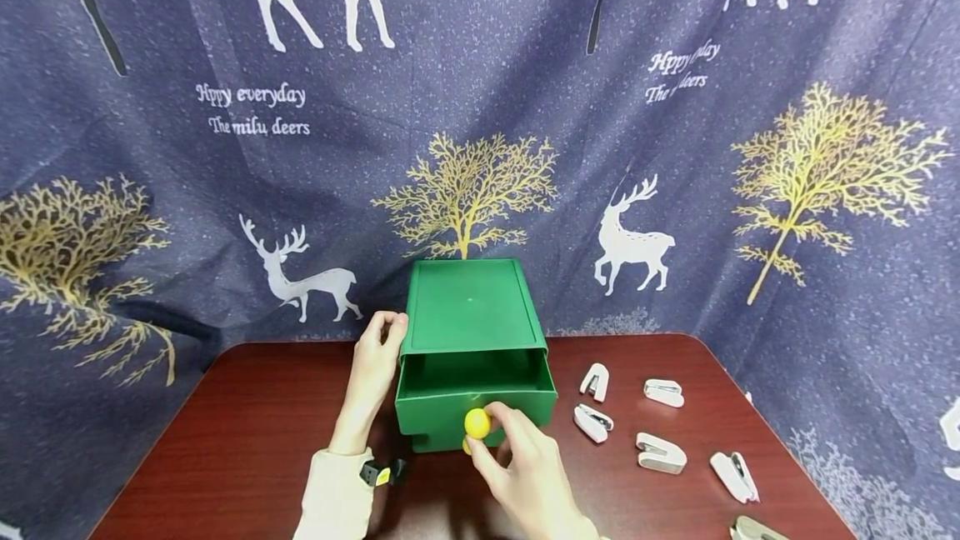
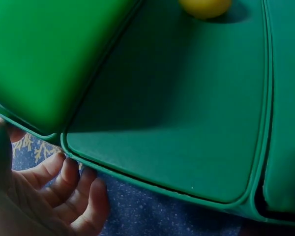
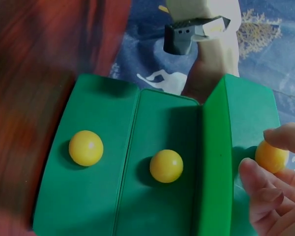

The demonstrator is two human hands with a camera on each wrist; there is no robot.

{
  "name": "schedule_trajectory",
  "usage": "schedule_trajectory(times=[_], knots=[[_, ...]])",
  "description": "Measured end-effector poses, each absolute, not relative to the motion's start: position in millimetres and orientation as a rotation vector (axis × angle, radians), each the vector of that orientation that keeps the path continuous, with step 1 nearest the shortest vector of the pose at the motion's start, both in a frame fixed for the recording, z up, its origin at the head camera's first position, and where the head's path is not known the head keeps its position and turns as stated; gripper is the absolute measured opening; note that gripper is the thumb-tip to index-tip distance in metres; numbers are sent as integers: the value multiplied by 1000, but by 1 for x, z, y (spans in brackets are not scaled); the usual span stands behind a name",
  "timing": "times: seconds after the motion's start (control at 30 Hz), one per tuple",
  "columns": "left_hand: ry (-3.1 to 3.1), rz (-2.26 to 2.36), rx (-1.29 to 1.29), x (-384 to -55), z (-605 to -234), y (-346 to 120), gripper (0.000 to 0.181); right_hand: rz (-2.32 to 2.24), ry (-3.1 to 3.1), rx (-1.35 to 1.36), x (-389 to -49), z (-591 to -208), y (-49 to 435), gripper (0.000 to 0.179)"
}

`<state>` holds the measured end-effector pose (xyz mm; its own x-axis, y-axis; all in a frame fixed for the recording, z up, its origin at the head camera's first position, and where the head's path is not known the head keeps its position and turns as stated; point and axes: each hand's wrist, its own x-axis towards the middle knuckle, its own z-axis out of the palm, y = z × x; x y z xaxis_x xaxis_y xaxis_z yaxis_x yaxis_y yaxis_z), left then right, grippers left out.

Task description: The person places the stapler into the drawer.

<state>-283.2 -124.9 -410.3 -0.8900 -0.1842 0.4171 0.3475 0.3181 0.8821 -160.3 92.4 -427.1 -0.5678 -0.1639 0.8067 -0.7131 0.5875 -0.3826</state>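
Observation:
A green drawer cabinet (image 1: 470, 302) stands at the middle of the table, its top drawer (image 1: 435, 415) pulled out toward me. Inside, the visible part of that drawer shows bare green. My right hand (image 1: 528, 469) pinches the round yellow knob (image 3: 271, 157) on the drawer's front between thumb and fingers. Two more yellow knobs, one in the middle (image 3: 166, 166) and one at the bottom (image 3: 86, 148), sit on the closed drawers below. My left hand (image 1: 377, 357) rests against the cabinet's left side, bent fingertips (image 2: 56, 160) right at its edge.
Several white staplers lie scattered on the table to the right, the nearest to the cabinet being one stapler (image 1: 593, 422) beside the drawer. Behind the reddish-brown table (image 1: 277, 423) hangs a dark blue cloth (image 1: 480, 65) printed with deer and trees.

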Motion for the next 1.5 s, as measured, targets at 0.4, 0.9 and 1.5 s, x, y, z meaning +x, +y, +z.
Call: schedule_trajectory(times=[0.4, 0.9, 1.5], knots=[[-2144, -1610, -159, -285, -412, -125, 34, 887, -1944, 797, -149, -431, 96, 25], [-2130, -1614, -154, -283, -409, -124, 32, 857, -2013, 723, -125, -427, 97, 28], [-2138, -1614, -150, -283, -410, -125, 32, 858, -2161, 769, -110, -411, 103, 28]])
